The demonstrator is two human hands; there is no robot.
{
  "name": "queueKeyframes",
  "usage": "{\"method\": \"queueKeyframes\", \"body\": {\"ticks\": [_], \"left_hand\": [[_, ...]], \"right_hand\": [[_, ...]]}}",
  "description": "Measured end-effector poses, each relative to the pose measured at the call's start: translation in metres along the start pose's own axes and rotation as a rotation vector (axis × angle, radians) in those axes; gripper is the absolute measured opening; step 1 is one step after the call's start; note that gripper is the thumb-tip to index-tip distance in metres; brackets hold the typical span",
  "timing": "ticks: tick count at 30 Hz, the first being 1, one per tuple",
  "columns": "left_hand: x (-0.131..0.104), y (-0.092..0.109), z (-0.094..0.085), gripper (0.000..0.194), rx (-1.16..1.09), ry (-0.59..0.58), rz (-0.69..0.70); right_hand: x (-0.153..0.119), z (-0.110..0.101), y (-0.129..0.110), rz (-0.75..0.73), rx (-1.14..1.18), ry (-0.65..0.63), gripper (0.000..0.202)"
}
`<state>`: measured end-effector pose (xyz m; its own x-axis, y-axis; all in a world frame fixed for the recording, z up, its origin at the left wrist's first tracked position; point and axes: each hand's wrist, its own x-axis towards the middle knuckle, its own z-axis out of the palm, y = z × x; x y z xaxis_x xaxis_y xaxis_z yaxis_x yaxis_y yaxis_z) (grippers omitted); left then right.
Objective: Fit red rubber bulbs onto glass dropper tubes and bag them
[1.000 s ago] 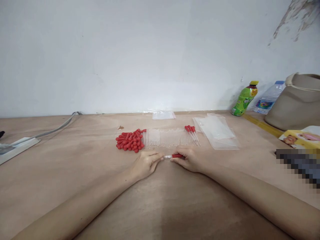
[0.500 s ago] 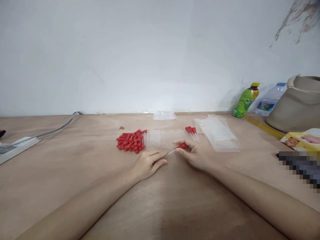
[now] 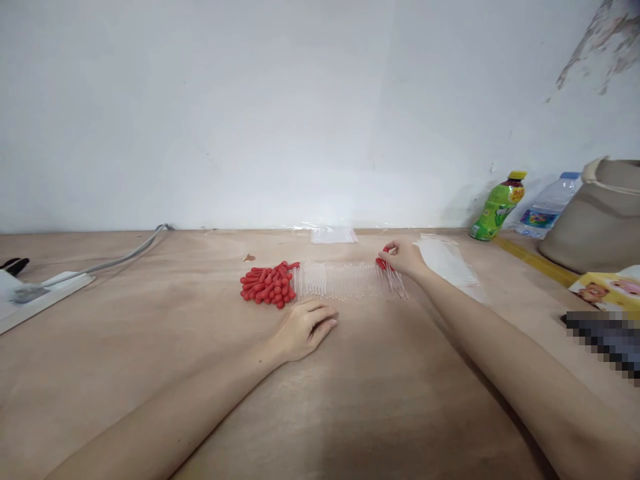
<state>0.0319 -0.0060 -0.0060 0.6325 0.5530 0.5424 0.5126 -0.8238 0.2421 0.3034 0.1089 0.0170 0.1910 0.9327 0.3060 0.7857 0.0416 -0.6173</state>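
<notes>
Red rubber bulbs (image 3: 267, 285) lie in a pile left of a row of clear thin tubes (image 3: 345, 280). My left hand (image 3: 307, 328) rests on the table just in front of the row, fingers apart with nothing between them. At the row's right end, my right hand (image 3: 403, 257) pinches a red-bulbed dropper (image 3: 384, 261) by its bulb. Other droppers' clear stems (image 3: 397, 285) fan out below those fingers. Their red ends are partly hidden by the hand.
Clear plastic bags (image 3: 445, 261) lie behind my right wrist, and another (image 3: 333, 235) by the wall. A green bottle (image 3: 499, 210), a water bottle (image 3: 547, 207) and a beige container (image 3: 595, 220) stand right. A power strip (image 3: 55, 300) lies left.
My right hand has moved right and away from me with the dropper, from beside my left hand to the other droppers. The dropper's stem has left my left fingertips.
</notes>
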Motion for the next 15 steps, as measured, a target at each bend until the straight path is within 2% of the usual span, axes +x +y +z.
{"method": "queueKeyframes", "body": {"ticks": [4, 8, 12, 15], "left_hand": [[-0.001, -0.001, 0.000, 0.022, 0.001, -0.013, -0.007], [-0.001, -0.001, 0.000, 0.022, -0.008, -0.022, -0.009], [-0.001, -0.001, 0.000, 0.022, -0.018, -0.028, -0.019], [0.000, -0.001, 0.000, 0.022, -0.021, -0.038, -0.031]], "right_hand": [[-0.008, 0.008, 0.003, -0.006, -0.068, 0.021, 0.024], [-0.011, -0.006, 0.005, 0.021, -0.158, 0.042, 0.038], [-0.010, -0.028, 0.013, 0.095, -0.351, -0.076, 0.027], [-0.011, -0.033, 0.021, 0.152, -0.396, -0.180, 0.024]]}}
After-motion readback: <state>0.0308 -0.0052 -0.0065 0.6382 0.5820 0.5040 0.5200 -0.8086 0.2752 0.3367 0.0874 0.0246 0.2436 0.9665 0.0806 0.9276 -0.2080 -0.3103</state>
